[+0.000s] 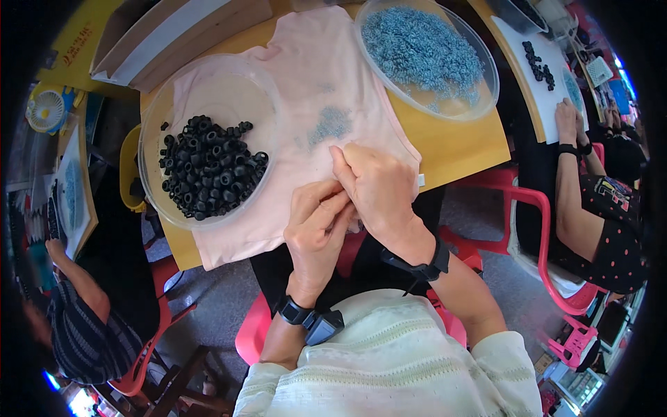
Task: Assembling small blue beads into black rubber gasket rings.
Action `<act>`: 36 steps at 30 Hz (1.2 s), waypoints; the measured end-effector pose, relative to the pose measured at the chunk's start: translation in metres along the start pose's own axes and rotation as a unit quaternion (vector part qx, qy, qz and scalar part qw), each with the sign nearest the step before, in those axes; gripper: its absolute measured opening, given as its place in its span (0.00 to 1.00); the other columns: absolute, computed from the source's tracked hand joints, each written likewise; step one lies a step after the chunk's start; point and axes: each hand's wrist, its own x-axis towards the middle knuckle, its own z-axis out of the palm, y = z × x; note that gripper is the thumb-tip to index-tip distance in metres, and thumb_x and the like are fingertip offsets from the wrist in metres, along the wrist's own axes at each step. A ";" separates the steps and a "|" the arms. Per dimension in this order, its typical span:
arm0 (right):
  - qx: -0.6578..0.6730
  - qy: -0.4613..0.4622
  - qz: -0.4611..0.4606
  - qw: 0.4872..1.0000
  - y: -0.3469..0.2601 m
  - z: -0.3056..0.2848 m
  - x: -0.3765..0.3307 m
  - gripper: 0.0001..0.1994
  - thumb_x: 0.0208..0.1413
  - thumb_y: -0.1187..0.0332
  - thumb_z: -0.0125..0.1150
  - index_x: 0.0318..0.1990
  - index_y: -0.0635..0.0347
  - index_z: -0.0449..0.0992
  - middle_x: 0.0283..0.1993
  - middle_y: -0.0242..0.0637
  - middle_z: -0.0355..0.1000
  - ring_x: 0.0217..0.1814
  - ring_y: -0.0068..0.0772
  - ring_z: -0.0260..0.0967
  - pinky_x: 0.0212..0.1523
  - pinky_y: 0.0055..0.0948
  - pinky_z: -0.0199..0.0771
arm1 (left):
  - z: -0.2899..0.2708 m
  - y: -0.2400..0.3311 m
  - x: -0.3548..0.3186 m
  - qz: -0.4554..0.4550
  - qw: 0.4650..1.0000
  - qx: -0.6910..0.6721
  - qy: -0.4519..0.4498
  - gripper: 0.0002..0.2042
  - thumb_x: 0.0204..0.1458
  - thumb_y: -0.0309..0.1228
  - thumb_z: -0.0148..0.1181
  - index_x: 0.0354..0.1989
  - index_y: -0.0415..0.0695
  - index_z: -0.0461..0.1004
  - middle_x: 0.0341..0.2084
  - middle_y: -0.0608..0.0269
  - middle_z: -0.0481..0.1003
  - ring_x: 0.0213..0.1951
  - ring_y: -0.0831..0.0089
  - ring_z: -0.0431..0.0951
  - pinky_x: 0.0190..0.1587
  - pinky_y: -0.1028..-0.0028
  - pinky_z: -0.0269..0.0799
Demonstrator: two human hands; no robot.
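Pale blouse (389, 361); hands (379, 184) meet over pink cloth (299, 76), grip unclear; red lettering (78, 43) on yellow panel (83, 66).

Centre bright, light soft and fairly even. Pink cloth (292, 83) reads very pale; white top (389, 354) bright too. Soft shading under the fingers (322, 193), no hard shadows there. Black pieces (212, 167) go dark and merge, with small highlights; blue bits (420, 52) too fine to separate cleanly. Slight shine on the clear tub (233, 73). Floor (226, 309) dimmer, deep dark beneath the bench (462, 149). Blown-out glare lower left, cool bright spots along right rim. Heavy fisheye: bench edges bow, side areas stretch and go soft, small detail there unreadable. Black vignette fills corners and both sides.
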 end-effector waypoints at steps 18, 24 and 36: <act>-0.064 -0.092 -0.007 0.994 -0.005 -0.006 0.000 0.17 0.59 0.64 0.57 0.19 0.58 0.65 0.17 0.40 0.65 0.20 0.43 0.69 0.19 0.38 0.66 | -0.002 -0.001 -0.001 -0.014 1.000 -0.020 -0.014 0.12 0.36 0.16 0.66 0.32 0.37 0.80 0.36 0.60 0.77 0.41 0.62 0.74 0.42 0.69 0.71; -0.084 -0.102 -0.027 0.991 -0.007 -0.005 0.002 0.16 0.60 0.63 0.56 0.20 0.57 0.68 0.19 0.41 0.69 0.21 0.44 0.71 0.20 0.38 0.68 | -0.001 -0.004 -0.001 -0.010 0.999 -0.034 -0.007 0.10 0.37 0.16 0.66 0.32 0.37 0.80 0.37 0.57 0.78 0.41 0.60 0.75 0.45 0.68 0.71; -0.056 -0.063 -0.065 0.994 -0.006 -0.008 0.027 0.17 0.57 0.62 0.60 0.19 0.59 0.68 0.19 0.41 0.68 0.20 0.44 0.69 0.22 0.38 0.66 | 0.001 -0.004 0.003 0.021 1.000 -0.017 0.007 0.12 0.38 0.18 0.67 0.34 0.38 0.80 0.36 0.59 0.77 0.39 0.61 0.75 0.42 0.69 0.71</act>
